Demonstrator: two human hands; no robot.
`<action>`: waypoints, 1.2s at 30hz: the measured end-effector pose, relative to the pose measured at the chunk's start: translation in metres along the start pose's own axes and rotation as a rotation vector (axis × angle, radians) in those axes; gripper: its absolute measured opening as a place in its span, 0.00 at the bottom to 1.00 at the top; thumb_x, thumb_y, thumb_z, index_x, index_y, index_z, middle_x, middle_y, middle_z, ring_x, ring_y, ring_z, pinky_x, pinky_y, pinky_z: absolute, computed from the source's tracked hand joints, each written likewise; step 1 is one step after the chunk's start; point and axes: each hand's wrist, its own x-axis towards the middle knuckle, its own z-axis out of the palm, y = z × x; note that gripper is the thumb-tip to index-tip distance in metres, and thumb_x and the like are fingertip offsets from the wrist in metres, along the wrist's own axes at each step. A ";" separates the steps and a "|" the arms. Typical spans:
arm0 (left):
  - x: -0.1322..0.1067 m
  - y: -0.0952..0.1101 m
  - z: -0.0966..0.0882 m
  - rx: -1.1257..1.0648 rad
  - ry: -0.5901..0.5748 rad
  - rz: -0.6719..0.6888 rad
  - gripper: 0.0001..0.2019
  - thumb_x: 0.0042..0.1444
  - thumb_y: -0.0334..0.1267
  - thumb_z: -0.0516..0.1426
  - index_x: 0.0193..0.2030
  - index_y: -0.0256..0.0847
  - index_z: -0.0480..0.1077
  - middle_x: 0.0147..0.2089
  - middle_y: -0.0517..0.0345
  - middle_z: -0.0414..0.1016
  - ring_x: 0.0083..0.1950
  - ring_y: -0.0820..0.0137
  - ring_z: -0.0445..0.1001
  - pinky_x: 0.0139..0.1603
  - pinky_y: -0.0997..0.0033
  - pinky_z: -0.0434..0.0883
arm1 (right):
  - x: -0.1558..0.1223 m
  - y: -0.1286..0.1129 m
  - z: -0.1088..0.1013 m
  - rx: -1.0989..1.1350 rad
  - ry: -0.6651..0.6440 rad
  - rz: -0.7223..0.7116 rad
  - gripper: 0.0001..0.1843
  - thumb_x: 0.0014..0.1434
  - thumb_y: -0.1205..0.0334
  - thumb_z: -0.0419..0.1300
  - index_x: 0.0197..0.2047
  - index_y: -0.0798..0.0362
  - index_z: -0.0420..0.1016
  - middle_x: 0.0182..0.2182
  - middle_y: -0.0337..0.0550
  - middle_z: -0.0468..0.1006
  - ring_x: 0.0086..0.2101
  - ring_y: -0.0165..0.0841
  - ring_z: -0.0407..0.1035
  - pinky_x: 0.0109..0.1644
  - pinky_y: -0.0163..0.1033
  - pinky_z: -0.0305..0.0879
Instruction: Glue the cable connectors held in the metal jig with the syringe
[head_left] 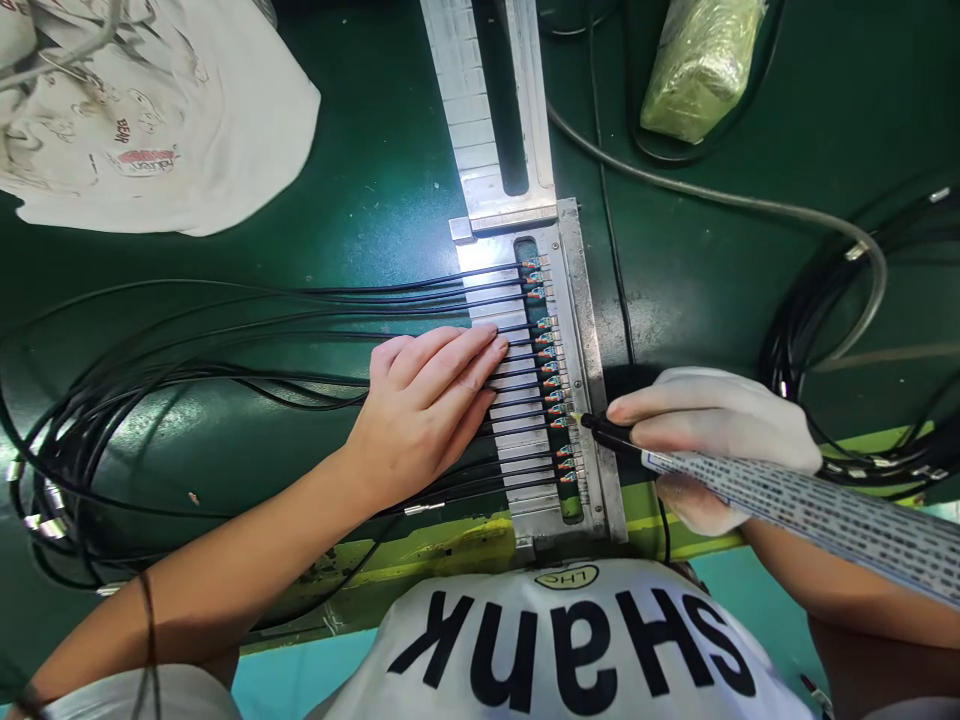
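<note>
My left hand (431,400), bare, lies flat with fingers stretched over thin black cables (375,291) at the left side of a metal fixture (589,310). The cables run side by side across the fixture's slots. Their ends carry small connectors with orange and blue-green wires (553,352), lined up in a row. In a white glove, my right hand (720,425) grips a pen-like tool (795,510) with a black front and a pale handle with dark printed marks. Its thin yellowish tip is at a connector in the lower half of the row; contact is unclear.
A slotted metal arm (469,100) extends from the fixture's far end. A white printed cloth bag (247,110) lies at upper left. A film-wrapped yellow-green block (701,75) stands at upper right. Coiled cables (795,330) lie at right, and a grey hose (720,200) curves behind.
</note>
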 end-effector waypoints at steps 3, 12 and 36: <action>0.000 0.000 0.000 0.006 0.002 0.003 0.33 0.64 0.33 0.58 0.74 0.47 0.53 0.67 0.47 0.69 0.63 0.55 0.69 0.60 0.50 0.65 | 0.000 0.000 0.000 -0.014 0.004 0.004 0.07 0.59 0.59 0.64 0.40 0.52 0.79 0.39 0.46 0.85 0.31 0.35 0.79 0.33 0.42 0.79; 0.001 0.001 -0.001 0.013 0.004 0.008 0.31 0.64 0.33 0.57 0.73 0.45 0.55 0.67 0.47 0.69 0.63 0.55 0.69 0.60 0.51 0.65 | 0.002 -0.002 0.001 -0.004 0.026 -0.012 0.08 0.57 0.60 0.66 0.40 0.53 0.79 0.37 0.47 0.84 0.34 0.37 0.80 0.36 0.43 0.81; -0.004 0.006 0.001 -0.012 -0.018 -0.047 0.25 0.68 0.38 0.51 0.70 0.45 0.59 0.67 0.48 0.68 0.66 0.55 0.66 0.64 0.50 0.60 | -0.026 -0.034 0.018 -0.017 0.173 0.111 0.10 0.57 0.58 0.67 0.41 0.53 0.80 0.38 0.48 0.84 0.37 0.39 0.81 0.40 0.42 0.81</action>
